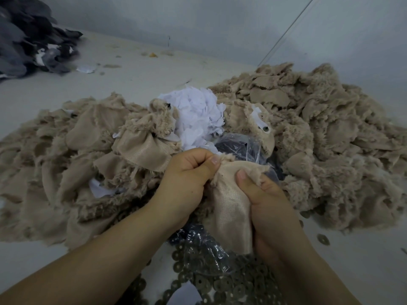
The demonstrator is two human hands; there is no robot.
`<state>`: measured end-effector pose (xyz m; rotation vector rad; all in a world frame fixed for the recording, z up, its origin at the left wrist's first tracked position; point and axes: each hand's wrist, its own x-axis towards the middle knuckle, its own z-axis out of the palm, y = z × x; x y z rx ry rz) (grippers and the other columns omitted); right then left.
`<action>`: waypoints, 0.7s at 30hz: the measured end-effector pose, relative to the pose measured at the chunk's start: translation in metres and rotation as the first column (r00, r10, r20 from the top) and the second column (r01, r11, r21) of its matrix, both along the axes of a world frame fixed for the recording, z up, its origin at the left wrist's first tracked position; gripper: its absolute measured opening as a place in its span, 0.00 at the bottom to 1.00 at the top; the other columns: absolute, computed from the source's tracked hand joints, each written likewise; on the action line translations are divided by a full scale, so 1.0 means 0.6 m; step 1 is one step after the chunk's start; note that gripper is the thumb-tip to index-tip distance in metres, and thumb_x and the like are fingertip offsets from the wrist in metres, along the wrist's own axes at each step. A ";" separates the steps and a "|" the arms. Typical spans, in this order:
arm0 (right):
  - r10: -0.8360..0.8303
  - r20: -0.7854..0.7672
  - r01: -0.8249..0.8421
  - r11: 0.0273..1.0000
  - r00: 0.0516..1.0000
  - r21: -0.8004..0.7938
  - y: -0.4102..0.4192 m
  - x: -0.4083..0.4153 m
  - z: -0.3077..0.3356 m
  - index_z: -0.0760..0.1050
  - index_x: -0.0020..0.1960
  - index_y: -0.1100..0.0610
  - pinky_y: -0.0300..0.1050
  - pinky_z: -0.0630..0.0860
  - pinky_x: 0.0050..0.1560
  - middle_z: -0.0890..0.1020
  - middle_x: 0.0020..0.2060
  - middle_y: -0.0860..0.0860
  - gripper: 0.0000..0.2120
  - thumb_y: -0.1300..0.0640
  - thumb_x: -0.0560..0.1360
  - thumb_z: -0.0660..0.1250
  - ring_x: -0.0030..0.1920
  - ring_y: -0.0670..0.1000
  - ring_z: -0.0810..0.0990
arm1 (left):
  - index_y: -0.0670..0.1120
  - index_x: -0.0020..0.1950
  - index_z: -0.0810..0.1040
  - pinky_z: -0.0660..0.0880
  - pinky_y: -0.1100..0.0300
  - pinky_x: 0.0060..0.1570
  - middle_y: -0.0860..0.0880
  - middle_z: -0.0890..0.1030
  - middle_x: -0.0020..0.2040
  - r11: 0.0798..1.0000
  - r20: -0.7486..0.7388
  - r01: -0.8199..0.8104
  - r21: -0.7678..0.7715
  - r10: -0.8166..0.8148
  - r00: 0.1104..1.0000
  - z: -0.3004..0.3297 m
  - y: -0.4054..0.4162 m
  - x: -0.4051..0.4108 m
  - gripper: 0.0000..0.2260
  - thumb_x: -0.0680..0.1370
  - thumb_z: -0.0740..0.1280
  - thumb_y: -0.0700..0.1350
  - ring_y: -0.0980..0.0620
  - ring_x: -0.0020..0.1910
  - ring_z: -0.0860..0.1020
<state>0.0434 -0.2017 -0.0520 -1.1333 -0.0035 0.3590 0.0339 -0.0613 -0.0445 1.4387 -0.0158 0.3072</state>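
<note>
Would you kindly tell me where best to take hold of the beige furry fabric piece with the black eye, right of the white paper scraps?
Probably pinch the free lower edge of the beige furry fabric piece with the black eye, below the eye, coming from the near side: that edge hangs loose over the clear plastic bag, so fingers could slip under.

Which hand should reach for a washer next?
Probably left: the left hand only pinches the edge of the plush fabric piece, while the right hand grips its body; washers lie just below both.
</note>
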 end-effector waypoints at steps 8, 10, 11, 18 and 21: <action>0.005 -0.032 -0.004 1.000 0.999 0.019 0.001 0.001 -0.001 0.84 0.51 0.59 0.58 0.80 0.49 0.85 0.47 0.62 0.11 0.55 0.78 0.66 0.43 0.59 0.84 | 0.40 0.33 0.71 0.67 0.58 0.35 0.49 0.71 0.29 0.997 0.043 -0.007 0.074 0.004 0.999 0.004 -0.002 -0.003 0.14 0.76 0.64 0.45 0.51 0.31 0.68; 0.011 -0.040 -0.010 1.000 0.999 0.028 0.001 0.001 -0.001 0.84 0.51 0.60 0.56 0.81 0.46 0.85 0.46 0.62 0.11 0.56 0.79 0.65 0.43 0.59 0.83 | 0.45 0.31 0.72 0.68 0.62 0.32 0.53 0.72 0.27 0.996 0.029 0.011 0.092 -0.014 0.999 0.005 -0.001 -0.003 0.13 0.75 0.64 0.44 0.55 0.29 0.69; 0.016 -0.032 -0.015 1.000 0.999 0.027 0.001 0.000 0.000 0.84 0.51 0.60 0.56 0.81 0.46 0.85 0.46 0.63 0.11 0.56 0.79 0.64 0.43 0.59 0.83 | 0.48 0.31 0.73 0.68 0.63 0.31 0.54 0.73 0.27 0.994 0.027 0.024 0.105 -0.027 0.999 0.006 0.000 -0.003 0.13 0.75 0.64 0.45 0.56 0.28 0.69; 0.043 0.003 -0.043 0.998 0.999 -0.043 0.002 -0.006 0.000 0.83 0.53 0.58 0.67 0.77 0.58 0.84 0.50 0.65 0.11 0.56 0.81 0.63 0.52 0.66 0.82 | 0.35 0.34 0.72 0.67 0.57 0.30 0.41 0.71 0.28 0.927 0.157 -0.137 0.348 0.087 0.984 0.005 0.006 0.001 0.18 0.77 0.66 0.47 0.52 0.28 0.68; 0.059 -0.035 -0.059 0.998 0.998 -0.004 0.002 -0.005 0.004 0.83 0.53 0.60 0.67 0.76 0.61 0.84 0.51 0.65 0.11 0.58 0.80 0.64 0.52 0.64 0.82 | 0.31 0.34 0.71 0.66 0.58 0.30 0.35 0.70 0.29 0.954 0.148 -0.138 0.268 0.101 0.984 0.004 0.006 0.002 0.19 0.77 0.64 0.46 0.50 0.28 0.68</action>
